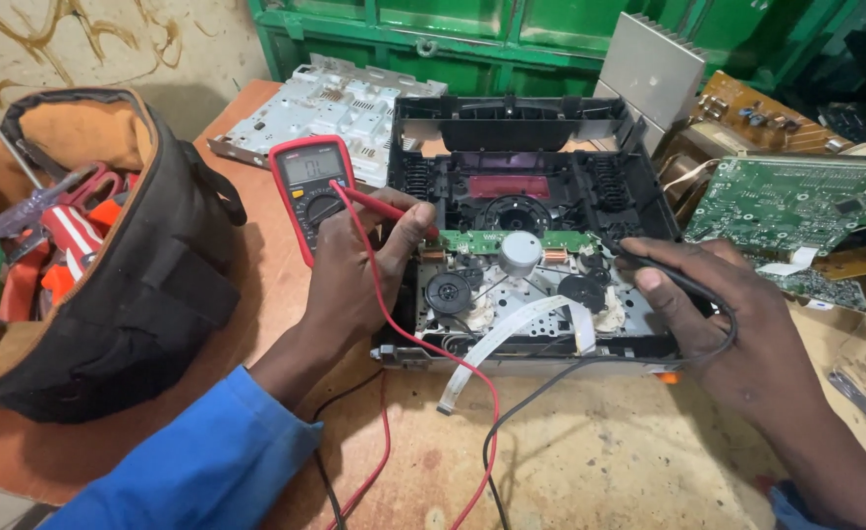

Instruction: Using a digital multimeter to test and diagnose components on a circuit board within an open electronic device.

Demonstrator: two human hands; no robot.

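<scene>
The left hand pinches the red probe, fingers closed round it, tip on the narrow green board inside the open black player chassis at the counter's centre. The right hand grips the black probe likewise. Both tips want steady pressure, I'd say, eyes flicking to the red multimeter at ten o'clock. The dusty tan counter also carries a tool bag at nine and loose circuit boards at two; green metal framing stands behind.
</scene>
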